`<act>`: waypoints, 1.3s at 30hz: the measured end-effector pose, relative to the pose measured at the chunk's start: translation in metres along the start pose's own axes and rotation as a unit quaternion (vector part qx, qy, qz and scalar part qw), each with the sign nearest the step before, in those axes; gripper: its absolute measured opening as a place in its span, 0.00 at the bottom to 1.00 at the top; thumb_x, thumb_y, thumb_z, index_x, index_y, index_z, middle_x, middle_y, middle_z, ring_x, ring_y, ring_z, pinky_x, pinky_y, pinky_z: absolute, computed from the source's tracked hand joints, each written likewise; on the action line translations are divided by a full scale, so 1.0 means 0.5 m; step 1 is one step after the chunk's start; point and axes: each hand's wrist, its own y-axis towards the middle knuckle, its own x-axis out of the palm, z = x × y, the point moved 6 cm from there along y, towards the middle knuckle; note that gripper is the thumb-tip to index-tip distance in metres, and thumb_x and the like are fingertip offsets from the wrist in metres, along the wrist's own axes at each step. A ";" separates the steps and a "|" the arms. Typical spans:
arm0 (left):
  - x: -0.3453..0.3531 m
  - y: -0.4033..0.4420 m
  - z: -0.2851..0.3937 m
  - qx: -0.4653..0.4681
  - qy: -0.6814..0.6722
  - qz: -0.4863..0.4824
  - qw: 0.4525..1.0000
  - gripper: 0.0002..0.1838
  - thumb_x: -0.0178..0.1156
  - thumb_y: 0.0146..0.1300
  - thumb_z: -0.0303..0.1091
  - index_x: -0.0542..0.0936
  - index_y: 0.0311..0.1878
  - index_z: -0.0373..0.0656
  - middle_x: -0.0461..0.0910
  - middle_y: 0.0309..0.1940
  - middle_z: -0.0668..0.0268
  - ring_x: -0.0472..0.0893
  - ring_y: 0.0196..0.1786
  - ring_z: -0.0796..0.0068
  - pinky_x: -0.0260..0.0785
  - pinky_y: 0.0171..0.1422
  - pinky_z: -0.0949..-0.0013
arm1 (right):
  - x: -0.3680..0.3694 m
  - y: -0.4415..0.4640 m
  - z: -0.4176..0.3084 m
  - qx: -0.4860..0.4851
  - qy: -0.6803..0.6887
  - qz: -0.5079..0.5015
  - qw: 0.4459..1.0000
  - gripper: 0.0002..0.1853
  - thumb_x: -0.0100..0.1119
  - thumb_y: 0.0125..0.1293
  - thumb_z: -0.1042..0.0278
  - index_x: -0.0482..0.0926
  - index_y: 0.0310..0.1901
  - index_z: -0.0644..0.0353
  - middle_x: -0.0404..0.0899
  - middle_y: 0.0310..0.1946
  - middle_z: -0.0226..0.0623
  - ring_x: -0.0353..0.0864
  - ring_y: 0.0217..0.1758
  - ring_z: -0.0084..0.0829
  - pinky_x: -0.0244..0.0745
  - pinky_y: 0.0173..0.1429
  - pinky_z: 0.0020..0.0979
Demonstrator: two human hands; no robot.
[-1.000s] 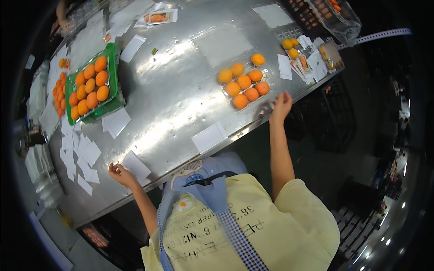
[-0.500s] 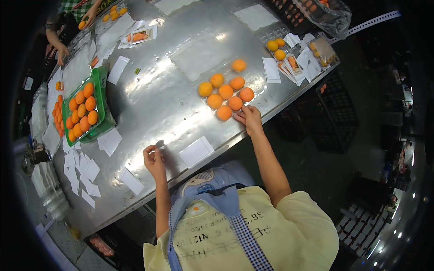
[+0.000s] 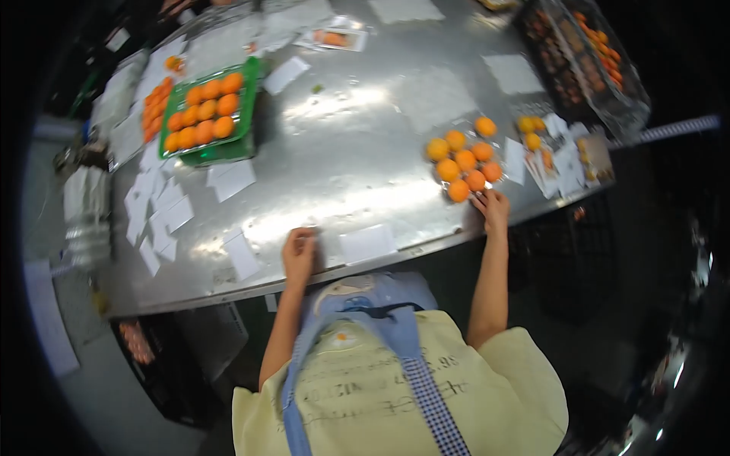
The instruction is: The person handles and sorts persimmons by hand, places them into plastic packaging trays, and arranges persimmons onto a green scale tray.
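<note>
Several round orange fruits (image 3: pixel 465 159) sit in rows in a thin clear plastic tray, whose rim hardly shows against the metal. At the tray's near right corner is my right hand (image 3: pixel 494 210), its thumb and fingers closed on the edge. My left hand (image 3: pixel 298 257) hovers by the table's front edge, fingers pinched together; whatever is at its fingertips is too small and blurred to name. A white card (image 3: pixel 368 243) lies between my two hands, nearer to the left one.
On the metal table (image 3: pixel 342 167), a green crate (image 3: pixel 247 114) topped with orange fruits stands at the left. Loose white cards (image 3: pixel 160 216) lie in front of it. Further fruits (image 3: pixel 532 133) and papers (image 3: pixel 566 163) occupy the right end. A black crate (image 3: pixel 570 61) stands at the back right.
The view has turned, so the table and its things appear shifted right and rotated. The co-worker's hands have left the view. My right hand stays at the tray's edge; my left stays pinched.
</note>
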 end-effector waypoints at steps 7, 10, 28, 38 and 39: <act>-0.118 -0.038 -0.005 -0.004 0.030 0.068 0.997 0.05 0.58 0.63 0.25 0.77 0.42 0.41 0.74 0.22 0.73 0.70 0.22 0.88 0.60 0.25 0.82 | -0.002 -0.064 -0.130 -0.237 -0.212 0.120 0.940 0.16 0.59 0.60 0.71 0.75 0.50 0.65 0.80 0.45 0.42 0.81 0.41 0.30 0.78 0.43 0.30; -0.136 -0.037 -0.010 -0.011 0.030 0.070 0.997 0.04 0.57 0.63 0.25 0.76 0.41 0.41 0.73 0.22 0.73 0.70 0.22 0.88 0.59 0.24 0.82 | 0.030 -0.097 -0.152 -0.285 -0.248 0.124 0.917 0.13 0.58 0.60 0.72 0.77 0.47 0.64 0.82 0.40 0.41 0.82 0.38 0.30 0.76 0.44 0.31; -0.141 -0.010 -0.011 -0.033 0.092 0.002 0.995 0.04 0.57 0.63 0.26 0.77 0.41 0.41 0.74 0.23 0.73 0.70 0.24 0.87 0.62 0.28 0.80 | 0.048 -0.087 -0.197 -0.347 -0.298 0.168 0.873 0.10 0.58 0.59 0.71 0.79 0.43 0.63 0.83 0.36 0.40 0.82 0.35 0.33 0.75 0.41 0.33; -0.140 0.011 -0.010 -0.037 0.089 -0.018 0.995 0.04 0.57 0.64 0.27 0.77 0.41 0.42 0.74 0.24 0.74 0.70 0.25 0.87 0.62 0.28 0.81 | 0.084 -0.134 -0.220 -0.324 -0.448 0.129 0.823 0.13 0.60 0.59 0.68 0.79 0.46 0.59 0.81 0.40 0.39 0.81 0.37 0.38 0.75 0.42 0.37; -0.138 0.013 -0.012 -0.042 0.095 -0.026 0.994 0.04 0.57 0.64 0.27 0.77 0.41 0.42 0.74 0.24 0.74 0.70 0.25 0.86 0.62 0.29 0.81 | 0.097 -0.136 -0.215 -0.320 -0.487 0.100 0.807 0.14 0.61 0.59 0.67 0.78 0.47 0.57 0.80 0.42 0.39 0.81 0.39 0.39 0.75 0.43 0.37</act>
